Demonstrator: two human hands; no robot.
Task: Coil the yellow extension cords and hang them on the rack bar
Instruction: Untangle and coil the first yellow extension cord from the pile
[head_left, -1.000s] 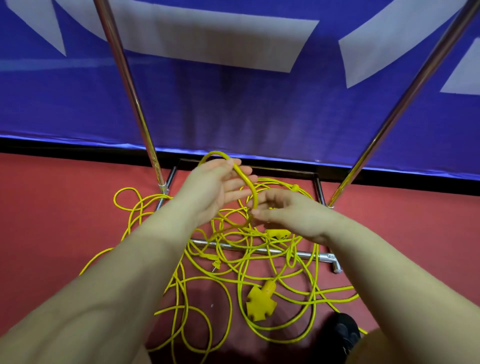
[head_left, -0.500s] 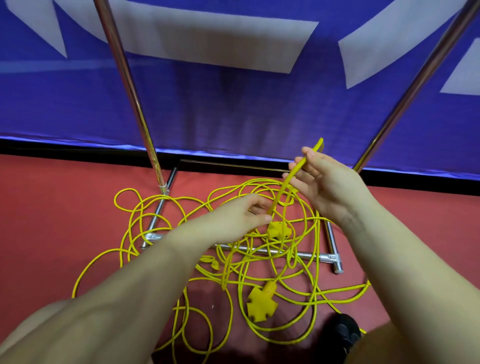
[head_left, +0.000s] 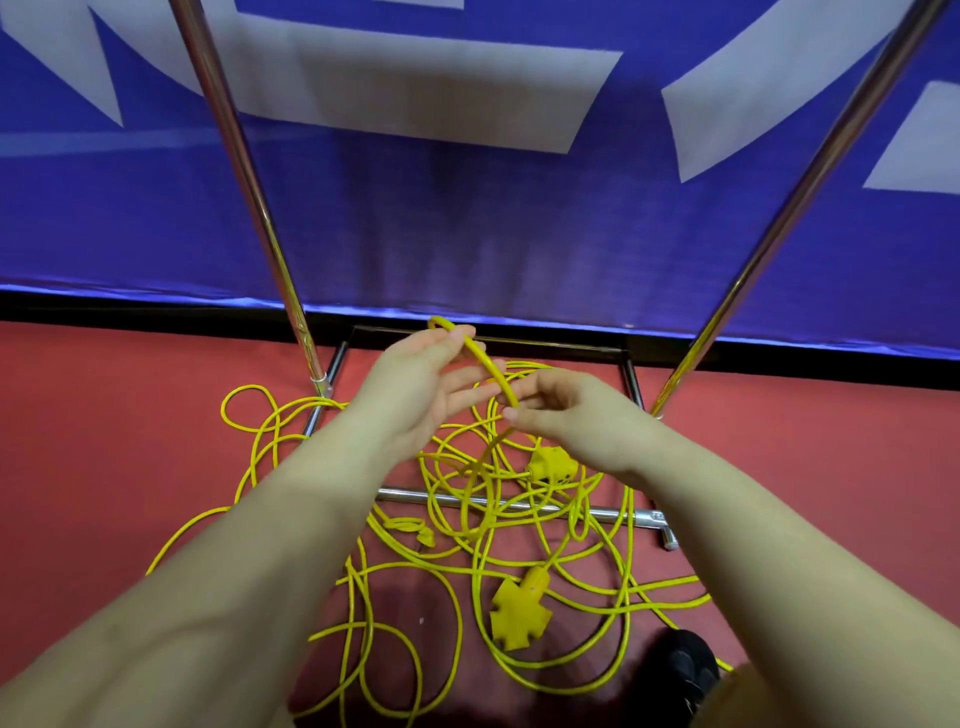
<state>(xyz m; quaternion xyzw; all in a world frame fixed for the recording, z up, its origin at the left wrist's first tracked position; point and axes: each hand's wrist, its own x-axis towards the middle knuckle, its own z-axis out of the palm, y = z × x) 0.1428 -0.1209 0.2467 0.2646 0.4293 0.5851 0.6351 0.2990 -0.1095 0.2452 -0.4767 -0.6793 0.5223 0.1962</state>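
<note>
Yellow extension cords (head_left: 519, 525) lie in a loose tangle on the red floor, over the rack's base. A three-way socket end (head_left: 517, 610) lies near me and another socket block (head_left: 553, 462) sits under my right wrist. My left hand (head_left: 421, 389) holds a curved loop of yellow cord (head_left: 483, 358) across its fingers. My right hand (head_left: 566, 410) pinches the same cord just below that loop. The rack's two chrome uprights, left (head_left: 244, 182) and right (head_left: 795, 197), rise out of view; its top bar is not visible.
A chrome cross bar of the rack base (head_left: 613, 514) lies on the floor under the cords. A blue and white banner (head_left: 467, 208) hangs behind the rack. My black shoe (head_left: 685, 670) stands at the lower right beside the cord.
My right hand has come back down and left from a raised pull and now meets my left hand. My left hand has risen, with a new loop of cord laid over its fingers.
</note>
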